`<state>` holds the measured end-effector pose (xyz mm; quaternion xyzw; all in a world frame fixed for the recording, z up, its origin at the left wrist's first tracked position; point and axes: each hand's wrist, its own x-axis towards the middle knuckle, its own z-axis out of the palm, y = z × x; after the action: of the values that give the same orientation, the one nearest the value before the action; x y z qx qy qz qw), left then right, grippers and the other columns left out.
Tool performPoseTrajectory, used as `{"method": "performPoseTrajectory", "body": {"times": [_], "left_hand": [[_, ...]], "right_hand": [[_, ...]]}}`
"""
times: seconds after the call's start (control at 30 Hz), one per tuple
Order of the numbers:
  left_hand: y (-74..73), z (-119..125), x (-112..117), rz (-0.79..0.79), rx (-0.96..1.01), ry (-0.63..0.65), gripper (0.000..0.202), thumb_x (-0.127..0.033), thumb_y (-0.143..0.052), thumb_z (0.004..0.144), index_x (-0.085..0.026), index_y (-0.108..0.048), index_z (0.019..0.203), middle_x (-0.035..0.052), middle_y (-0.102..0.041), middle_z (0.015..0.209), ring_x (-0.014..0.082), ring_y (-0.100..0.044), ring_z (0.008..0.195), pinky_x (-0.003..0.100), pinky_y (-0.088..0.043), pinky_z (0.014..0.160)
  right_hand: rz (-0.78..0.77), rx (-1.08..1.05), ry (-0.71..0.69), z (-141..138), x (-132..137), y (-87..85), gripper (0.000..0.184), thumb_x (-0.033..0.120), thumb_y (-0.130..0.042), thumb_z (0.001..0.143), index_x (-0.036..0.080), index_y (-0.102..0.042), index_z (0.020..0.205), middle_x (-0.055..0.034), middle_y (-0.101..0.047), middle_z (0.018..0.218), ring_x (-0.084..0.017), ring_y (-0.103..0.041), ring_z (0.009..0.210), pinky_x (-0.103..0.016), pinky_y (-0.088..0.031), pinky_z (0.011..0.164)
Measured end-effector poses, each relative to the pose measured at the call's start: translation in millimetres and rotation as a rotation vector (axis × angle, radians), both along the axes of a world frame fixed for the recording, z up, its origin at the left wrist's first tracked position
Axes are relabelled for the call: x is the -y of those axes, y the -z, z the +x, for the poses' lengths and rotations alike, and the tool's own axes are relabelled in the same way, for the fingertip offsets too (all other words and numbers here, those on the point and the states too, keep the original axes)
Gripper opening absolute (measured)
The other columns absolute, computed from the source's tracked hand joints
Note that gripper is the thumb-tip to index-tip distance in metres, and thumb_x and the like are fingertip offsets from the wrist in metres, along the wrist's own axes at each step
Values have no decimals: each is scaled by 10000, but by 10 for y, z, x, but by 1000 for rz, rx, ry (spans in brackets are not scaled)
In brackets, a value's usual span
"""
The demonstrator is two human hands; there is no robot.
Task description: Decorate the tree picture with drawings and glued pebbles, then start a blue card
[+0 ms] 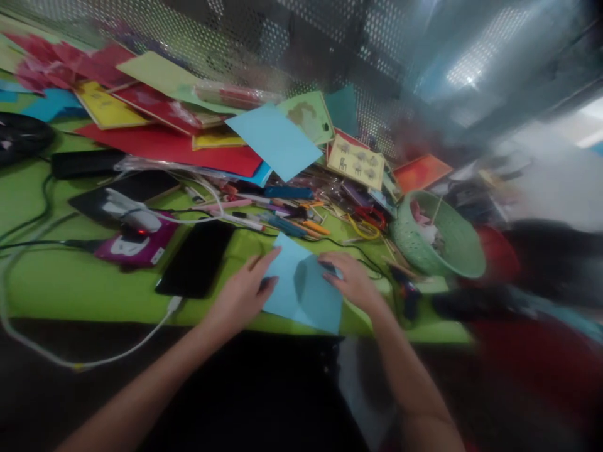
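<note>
Currently a blue paper sheet (308, 295) lies at the near edge of the green table (70, 282), just right of a black phone (198, 257) and left of a green bowl (440, 242). The left hand (245, 292) and right hand (353, 282) press on it with flat, unclenched fingers, grasping nothing. It looks thin, light and floppy, quick to crease or slide; corners and side edges seem best for pinching.
</note>
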<state>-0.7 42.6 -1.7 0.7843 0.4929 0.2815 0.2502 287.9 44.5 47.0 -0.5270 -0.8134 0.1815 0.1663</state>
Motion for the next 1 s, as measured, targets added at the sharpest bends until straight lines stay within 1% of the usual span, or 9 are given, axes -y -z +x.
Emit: {"method": "performPoseTrajectory", "body": {"times": [0.1, 0.2, 0.3, 0.4, 0.47, 0.6, 0.77, 0.9, 1.0], "left_hand": [[-84, -11, 66, 167, -175, -56, 484, -368, -500, 1003, -221, -562, 1460, 173, -589, 1442, 348, -625, 1249, 533, -515, 1052], [-136, -51, 90, 274, -263, -68, 462, -360, -505, 1006, -242, -578, 1447, 152, -425, 1623, 383, -499, 1410, 578, -463, 1101], [-81, -74, 90, 293, -284, 66, 462, -402, -484, 1027, -296, -559, 1470, 82, -360, 1673, 340, -396, 1506, 572, -385, 1180], [30, -52, 87, 285, -315, 204, 443, -434, -474, 1039, -384, -547, 1473, 14, -385, 1661, 320, -345, 1540, 617, -267, 1235], [83, -22, 90, 271, -338, 256, 429, -435, -479, 1041, -397, -558, 1461, 2, -427, 1638, 318, -353, 1536, 640, -227, 1241], [104, 22, 106, 242, -352, 272, 435, -431, -504, 1034, -384, -557, 1464, 24, -441, 1628, 333, -396, 1510, 693, -193, 1228], [94, 22, 121, 245, -308, 258, 442, -417, -530, 1024, -401, -551, 1465, 27, -445, 1628, 324, -409, 1503, 672, -162, 1248], [92, 19, 117, 248, -313, 265, 451, -410, -540, 1019, -393, -545, 1470, 31, -444, 1628, 335, -424, 1491, 686, -188, 1233], [88, 21, 117, 249, -328, 265, 449, -399, -548, 1017, -393, -549, 1466, 34, -440, 1630, 342, -421, 1491, 683, -204, 1225]], "right_hand": [[29, 16, 2, 50, -55, 25, 249, 246, -621, 971, 218, -708, 1202, -107, -730, 1268, -262, -647, 1205, -451, -471, 1076], [80, 28, 44, 137, -138, -3, 249, 221, -613, 966, 219, -712, 1195, -104, -733, 1267, -263, -648, 1203, -456, -459, 1084], [105, 59, 124, 236, -240, -73, 263, 195, -614, 946, 217, -721, 1185, -103, -740, 1251, -268, -651, 1188, -447, -472, 1062], [116, 114, 191, 300, -402, -174, 273, 170, -598, 937, 206, -731, 1172, -104, -744, 1245, -267, -655, 1178, -437, -480, 1053], [112, 195, 234, 306, -562, -245, 293, 159, -583, 939, 209, -730, 1187, -94, -737, 1269, -262, -652, 1188, -429, -477, 1065], [51, 403, 331, 222, -971, -321, 345, 171, -543, 968, 225, -705, 1269, -73, -715, 1321, -241, -639, 1217, -366, -481, 1066], [52, 487, 350, 2, -1448, -255, 371, 168, -468, 999, 203, -684, 1299, -111, -700, 1316, -256, -637, 1205, -345, -514, 1000], [83, 554, 377, -179, -1678, -191, 364, 111, -425, 988, 167, -701, 1217, -164, -679, 1295, -276, -624, 1204, -346, -535, 955], [110, 595, 391, -267, -1766, -170, 380, 71, -402, 975, 138, -679, 1227, -191, -647, 1321, -278, -608, 1225, -348, -536, 960]]}}
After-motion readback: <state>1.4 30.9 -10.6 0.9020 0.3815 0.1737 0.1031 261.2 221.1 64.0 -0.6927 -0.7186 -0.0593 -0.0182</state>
